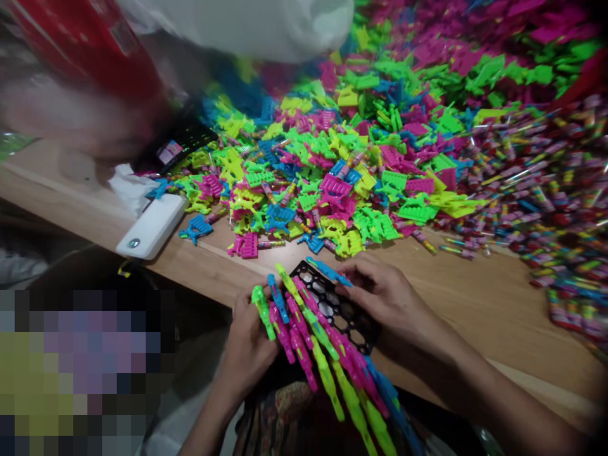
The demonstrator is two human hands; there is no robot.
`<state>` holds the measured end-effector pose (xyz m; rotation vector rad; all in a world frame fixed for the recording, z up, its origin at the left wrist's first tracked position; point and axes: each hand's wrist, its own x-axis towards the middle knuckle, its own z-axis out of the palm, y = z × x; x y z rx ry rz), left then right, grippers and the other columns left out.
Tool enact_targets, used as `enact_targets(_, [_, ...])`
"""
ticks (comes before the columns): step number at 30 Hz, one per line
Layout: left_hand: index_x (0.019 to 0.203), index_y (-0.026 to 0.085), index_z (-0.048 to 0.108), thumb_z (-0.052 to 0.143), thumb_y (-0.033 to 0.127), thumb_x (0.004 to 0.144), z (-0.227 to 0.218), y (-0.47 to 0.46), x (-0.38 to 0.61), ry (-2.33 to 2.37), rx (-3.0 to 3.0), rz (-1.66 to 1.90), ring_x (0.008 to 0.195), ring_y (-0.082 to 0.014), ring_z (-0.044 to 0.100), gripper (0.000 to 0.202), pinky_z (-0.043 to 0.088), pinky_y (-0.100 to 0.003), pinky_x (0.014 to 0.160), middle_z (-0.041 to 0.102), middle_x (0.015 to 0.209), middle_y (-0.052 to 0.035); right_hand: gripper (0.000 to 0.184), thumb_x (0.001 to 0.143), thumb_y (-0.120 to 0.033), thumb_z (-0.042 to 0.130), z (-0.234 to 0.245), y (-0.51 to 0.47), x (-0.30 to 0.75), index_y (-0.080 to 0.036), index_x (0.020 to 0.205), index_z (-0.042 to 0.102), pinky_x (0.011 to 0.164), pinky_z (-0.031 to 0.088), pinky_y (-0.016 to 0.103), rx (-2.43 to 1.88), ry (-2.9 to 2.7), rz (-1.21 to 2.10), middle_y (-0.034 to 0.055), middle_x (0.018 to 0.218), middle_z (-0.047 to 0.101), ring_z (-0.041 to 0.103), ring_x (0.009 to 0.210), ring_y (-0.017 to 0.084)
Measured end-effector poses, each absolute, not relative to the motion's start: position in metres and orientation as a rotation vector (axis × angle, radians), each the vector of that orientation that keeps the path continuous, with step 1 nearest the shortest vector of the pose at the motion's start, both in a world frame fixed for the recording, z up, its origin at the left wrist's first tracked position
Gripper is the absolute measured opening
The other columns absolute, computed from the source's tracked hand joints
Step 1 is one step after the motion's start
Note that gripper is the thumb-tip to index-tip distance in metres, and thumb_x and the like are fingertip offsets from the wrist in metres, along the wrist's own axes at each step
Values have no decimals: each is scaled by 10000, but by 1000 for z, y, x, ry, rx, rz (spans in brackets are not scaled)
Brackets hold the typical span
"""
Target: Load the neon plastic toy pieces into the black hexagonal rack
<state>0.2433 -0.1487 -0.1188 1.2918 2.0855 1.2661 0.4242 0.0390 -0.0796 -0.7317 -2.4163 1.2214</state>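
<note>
My left hand [249, 342] grips the near ends of a fan of neon plastic toy pieces [304, 335] in green, pink, yellow and blue. These pieces lie across a black honeycomb plastic rack [330, 297], and their long ends hang down over the table edge towards my lap. My right hand [384, 297] rests on the far side of the rack, with its fingers on a blue plastic piece [327, 271]. A large heap of loose neon pieces [304, 171] lies just beyond both hands.
A wooden table [475, 297] bears the heap, with multicoloured wrapped candy sticks [536, 202] piled at the right. A white power bank [151, 226] and crumpled tissue [128, 188] lie at the left. A white sack [237, 25] and a red bag [85, 44] overhang the top.
</note>
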Motion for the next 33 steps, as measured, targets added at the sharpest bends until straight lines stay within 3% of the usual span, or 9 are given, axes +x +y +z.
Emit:
enact_targets(3, [854,187,707,680,354,833,-120,-150,241,2090,1325,1234,1091,-283,595,170,514,-409,965,673,1175,-95,93,929,-291,655,-79,22,430,-211,904,617,666,447,279,-814,-2347,1442,10,846,614,572,762,164])
enact_targets(7, [829,184,705,680,362,826,-124,-152,238,2090,1339,1197,1085,-287,593,180,506,-420,968,677,1192,-94,124,950,-329,629,-81,7,427,-216,1001,635,700,512,281,-841,-2174,1749,11,881,675,634,783,164])
enact_targets(9, [788,176,688,688,356,808,-126,-153,238,2103,1330,1186,1067,-288,594,181,506,-426,963,683,1162,-103,95,959,-288,605,-84,6,424,-214,1010,637,740,522,296,-765,-2209,1745,23,926,691,650,820,171])
enact_targets(15, [658,180,594,657,346,813,-125,-151,238,2110,1372,1195,998,-270,599,235,509,-401,923,693,1026,-99,94,965,-141,481,-82,11,415,-195,934,551,734,478,331,-382,-2580,1214,68,899,638,571,794,189])
enact_targets(18, [646,190,589,645,372,808,-126,-152,238,2144,1394,1177,939,-269,608,250,515,-398,885,678,893,-81,134,988,-104,422,-75,8,411,-176,1019,531,758,472,333,-295,-2702,1164,86,931,628,563,824,193])
enact_targets(23, [630,206,593,625,397,794,-132,-156,234,2197,1405,1148,886,-282,626,253,531,-417,845,664,800,-68,102,980,-115,506,-69,21,412,-169,1017,585,758,478,285,-213,-2717,1169,62,924,649,586,831,166])
enact_targets(27, [612,216,565,644,408,762,-132,-152,228,2212,1337,1161,841,-272,645,256,562,-373,758,673,799,-64,186,988,-194,550,-67,71,437,-189,1159,623,822,495,325,-486,-2598,869,87,1051,676,622,947,198])
enact_targets(30, [662,219,593,645,408,754,-131,-146,222,2190,1341,1161,837,-269,651,217,569,-358,734,679,799,-59,190,969,-175,529,-74,118,460,-187,1070,689,782,479,339,-811,-2539,406,103,1007,656,602,912,228])
enact_targets(33, [659,223,594,653,429,752,-132,-144,217,2189,1379,1122,870,-281,650,234,571,-365,749,678,785,-60,239,956,-201,522,-86,149,473,-176,1099,712,772,468,347,-955,-2558,211,107,987,623,575,896,244])
